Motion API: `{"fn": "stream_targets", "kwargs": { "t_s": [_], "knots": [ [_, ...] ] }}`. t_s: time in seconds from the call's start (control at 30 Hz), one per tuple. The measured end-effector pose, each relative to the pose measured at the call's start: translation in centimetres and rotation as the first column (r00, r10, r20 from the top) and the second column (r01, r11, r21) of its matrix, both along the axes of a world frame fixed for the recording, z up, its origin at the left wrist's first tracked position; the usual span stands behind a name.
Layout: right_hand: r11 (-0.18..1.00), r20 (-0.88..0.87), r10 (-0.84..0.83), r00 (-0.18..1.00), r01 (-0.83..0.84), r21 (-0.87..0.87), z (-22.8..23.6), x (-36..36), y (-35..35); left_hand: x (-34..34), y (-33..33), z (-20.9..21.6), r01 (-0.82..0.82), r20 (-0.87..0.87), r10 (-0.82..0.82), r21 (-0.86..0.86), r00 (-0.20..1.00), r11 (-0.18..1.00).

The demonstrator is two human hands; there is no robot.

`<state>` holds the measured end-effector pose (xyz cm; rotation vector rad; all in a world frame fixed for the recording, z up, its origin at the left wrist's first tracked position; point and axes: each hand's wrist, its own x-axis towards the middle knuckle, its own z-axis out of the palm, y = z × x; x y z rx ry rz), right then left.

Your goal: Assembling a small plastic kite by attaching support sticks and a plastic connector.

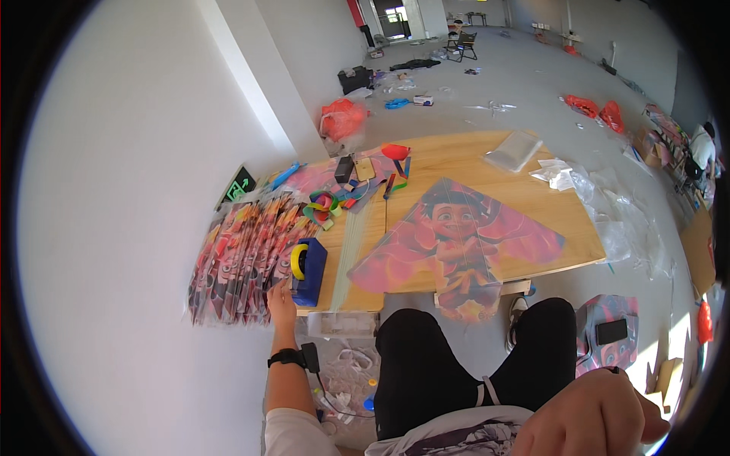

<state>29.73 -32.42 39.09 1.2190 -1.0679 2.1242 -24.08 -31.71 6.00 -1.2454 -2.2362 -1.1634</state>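
Note:
My left hand (282, 305) is beside the near end of a blue tape dispenser (312, 277) with a yellow roll (299, 261) in it. Its fingers are drawn together there, and whatever they pinch is too small to make out. Close to the camera at the lower right, my right hand (595, 416) is curled with its knuckles up. What it holds, if anything, is hidden. A printed kite (456, 239) with a cartoon figure lies flat on the wooden table (426, 171), its lower end hanging over the near edge above my knees.
Several folded kites in clear sleeves (239, 262) are stacked at the left. Thin pale rods (351, 254) lie beside the dispenser. Coloured ribbon rolls (323, 204), a clear plastic box (514, 150) and plastic bags (608, 201) are farther off. A phone (611, 331) rests low at right.

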Motion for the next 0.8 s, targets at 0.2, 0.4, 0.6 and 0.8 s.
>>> {"fn": "stream_targets", "kwargs": {
  "t_s": [0.2, 0.4, 0.6, 0.8],
  "knots": [
    [1.000, -0.088, 0.017, 0.996, -0.016, 0.021, 1.4, -0.9, 0.2, -8.4, 1.3, -1.3, 0.161, 0.121, -0.127, -0.336, 0.984, 0.928],
    [0.969, -0.057, -0.047, 0.997, 0.059, 0.238, 1.0, 1.0, 1.5, -4.6, 4.9, 0.3, 0.158, 0.767, 0.035, -0.177, 0.641, 0.971],
    [0.942, 0.103, -0.326, 0.940, 0.313, 0.122, -9.4, 7.3, 3.7, -4.7, 2.0, 1.2, 0.067, 0.735, 0.113, -0.211, 0.668, 0.975],
    [0.577, 0.702, -0.440, 0.560, 0.775, -0.257, -23.4, 9.7, 5.0, -5.4, 2.4, 3.3, 0.088, 0.832, 0.062, -0.132, 0.552, 0.987]
  ]
}}
